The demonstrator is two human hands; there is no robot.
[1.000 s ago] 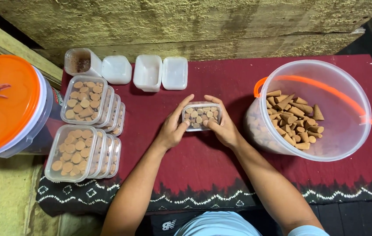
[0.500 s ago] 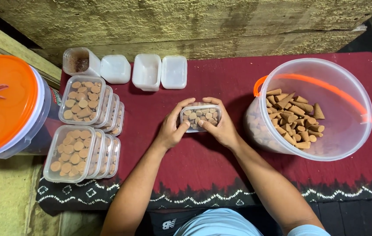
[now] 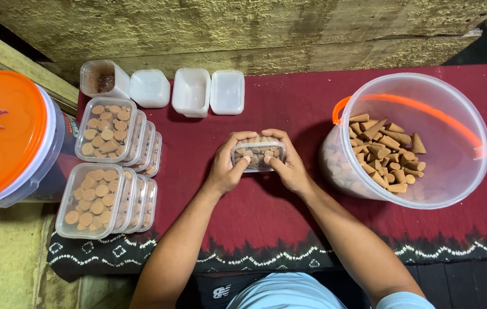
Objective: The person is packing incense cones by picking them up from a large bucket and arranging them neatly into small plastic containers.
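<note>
A small clear plastic box (image 3: 257,155) packed with brown cones rests on the dark red cloth (image 3: 289,212) at the middle of the table. My left hand (image 3: 227,166) grips its left end and my right hand (image 3: 289,163) grips its right end, fingers curled over the top edge and thumbs on the near side. To the right stands a big clear bucket (image 3: 449,189) with an orange handle, partly filled with loose brown cones (image 3: 383,154).
Two rows of filled boxes (image 3: 109,166) lean together at the left. At the back lie empty boxes and white lids (image 3: 192,91). A bucket with an orange lid (image 3: 3,137) and a clip stands at far left. A wooden wall runs behind.
Both hands stay on the small box and shift only slightly; the fingers press along its top edge. Nothing else has moved.
</note>
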